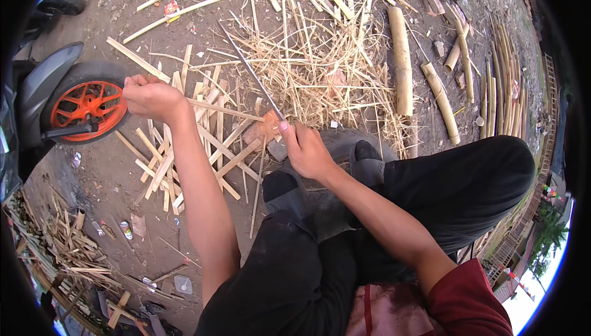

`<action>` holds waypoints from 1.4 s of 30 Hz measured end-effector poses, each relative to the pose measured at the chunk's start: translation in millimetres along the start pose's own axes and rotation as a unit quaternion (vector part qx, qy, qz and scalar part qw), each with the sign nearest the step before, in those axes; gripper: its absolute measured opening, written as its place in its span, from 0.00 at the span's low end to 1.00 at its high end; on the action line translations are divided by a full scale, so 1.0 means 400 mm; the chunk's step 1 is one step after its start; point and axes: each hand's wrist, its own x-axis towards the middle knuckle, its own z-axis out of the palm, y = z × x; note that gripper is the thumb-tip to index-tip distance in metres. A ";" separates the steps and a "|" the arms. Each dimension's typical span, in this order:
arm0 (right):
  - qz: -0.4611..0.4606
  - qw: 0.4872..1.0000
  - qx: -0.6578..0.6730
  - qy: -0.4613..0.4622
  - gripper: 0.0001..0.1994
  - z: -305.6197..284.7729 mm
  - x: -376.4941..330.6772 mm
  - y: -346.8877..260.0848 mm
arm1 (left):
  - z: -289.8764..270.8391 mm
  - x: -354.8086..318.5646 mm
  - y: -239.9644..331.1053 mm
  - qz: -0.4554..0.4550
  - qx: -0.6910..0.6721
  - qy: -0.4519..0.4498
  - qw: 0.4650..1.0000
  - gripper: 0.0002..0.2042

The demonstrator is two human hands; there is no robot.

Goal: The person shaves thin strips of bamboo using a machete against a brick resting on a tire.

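Observation:
My left hand (151, 96) is closed around the end of a thin bamboo strip (218, 109) that runs right toward my other hand. My right hand (305, 148) grips the handle of a long narrow knife (249, 68), whose blade points up and to the left over the shavings. The strip meets the blade near my right thumb, above a small reddish block (265, 128). I am crouched, with black trousers and dark shoes (284, 188) just below my hands.
Cut bamboo slats (184, 163) lie piled on the dirt under my left arm. A heap of thin shavings (314, 65) spreads ahead. Thick bamboo poles (401, 59) lie at right. A motorbike wheel with an orange rim (86, 108) stands at left.

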 end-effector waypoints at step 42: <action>0.126 0.976 -0.152 -0.092 0.35 0.073 0.008 0.260 | -0.039 0.031 0.014 -0.012 0.070 0.043 0.997 0.17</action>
